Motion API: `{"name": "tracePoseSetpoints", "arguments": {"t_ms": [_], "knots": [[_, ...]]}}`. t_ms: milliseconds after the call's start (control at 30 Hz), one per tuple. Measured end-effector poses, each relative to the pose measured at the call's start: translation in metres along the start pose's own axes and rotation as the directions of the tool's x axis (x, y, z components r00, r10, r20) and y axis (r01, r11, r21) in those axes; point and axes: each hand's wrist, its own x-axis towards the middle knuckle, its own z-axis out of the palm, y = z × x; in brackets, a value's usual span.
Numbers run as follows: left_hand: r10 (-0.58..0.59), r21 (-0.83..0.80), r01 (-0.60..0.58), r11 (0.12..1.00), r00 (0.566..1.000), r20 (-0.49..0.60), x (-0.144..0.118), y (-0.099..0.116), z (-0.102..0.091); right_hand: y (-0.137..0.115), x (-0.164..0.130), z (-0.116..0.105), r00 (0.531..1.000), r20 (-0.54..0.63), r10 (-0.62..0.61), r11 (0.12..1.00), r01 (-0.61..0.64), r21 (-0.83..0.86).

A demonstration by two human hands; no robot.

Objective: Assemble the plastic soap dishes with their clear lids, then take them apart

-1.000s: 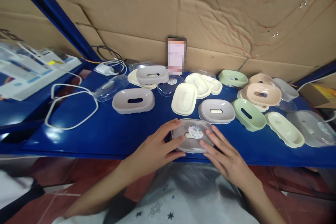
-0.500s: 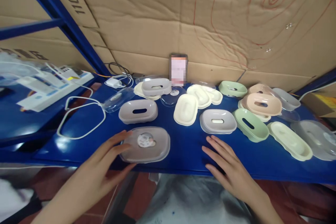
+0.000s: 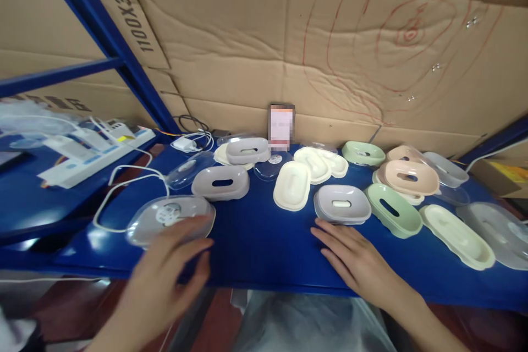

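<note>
Blue table backed by cardboard

From the head view, red rings are drawn on the cardboard's right half. A phone leans upright against its foot, screen pixelated. At far left lies a power strip; a white charger sits nearer the phone.

At the table's front left is the lidded dish, a grey one under a clear cover with a round label. The left hand, slightly blurred, overlaps its near right part; the fingers are parted and loosely bent, and I cannot tell whether they touch it. Just behind the dish is a slotted grey tub.

The right hand is palm down over the table, well apart from the lidded dish, with its fingers spread, nearly straight and gripping nothing. Its fingertips are just beside a second grey tub, where a cream strip shows through the slot; contact cannot be made out. A green tub is right next to that one.

Farther back, a cream tray lies near mid-table, and a peach tub rests on other pieces towards the right. A long cream tray lies slantwise in front of it.
</note>
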Motion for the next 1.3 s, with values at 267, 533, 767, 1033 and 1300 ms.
{"name": "tracePoseSetpoints", "arguments": {"t_ms": [267,533,767,1033,1300], "knots": [[0.279,-0.074,-0.271,0.96,0.89,0.361,0.059,0.051,0.074,0.035,0.028,-0.002,1.0,-0.02,0.016,0.998,-0.017,-0.054],[0.21,-0.044,-0.206,0.978,0.955,0.208,0.064,0.052,0.063,0.01,0.018,-0.005,0.995,0.076,-0.065,0.997,0.067,-0.03],[-0.063,0.344,0.037,0.938,0.996,0.064,0.056,0.02,0.096,0.014,-0.019,0.0,1.0,0.015,0.009,0.999,-0.01,0.038],[0.113,0.155,-0.139,0.978,0.979,0.169,0.062,0.034,0.088,0.014,-0.02,0.0,0.999,-0.012,0.049,0.996,-0.048,0.074],[0.174,0.031,-0.174,0.984,0.985,-0.004,0.063,0.055,0.077,0.009,-0.025,-0.001,0.995,0.038,0.089,0.987,-0.094,0.133]]}}
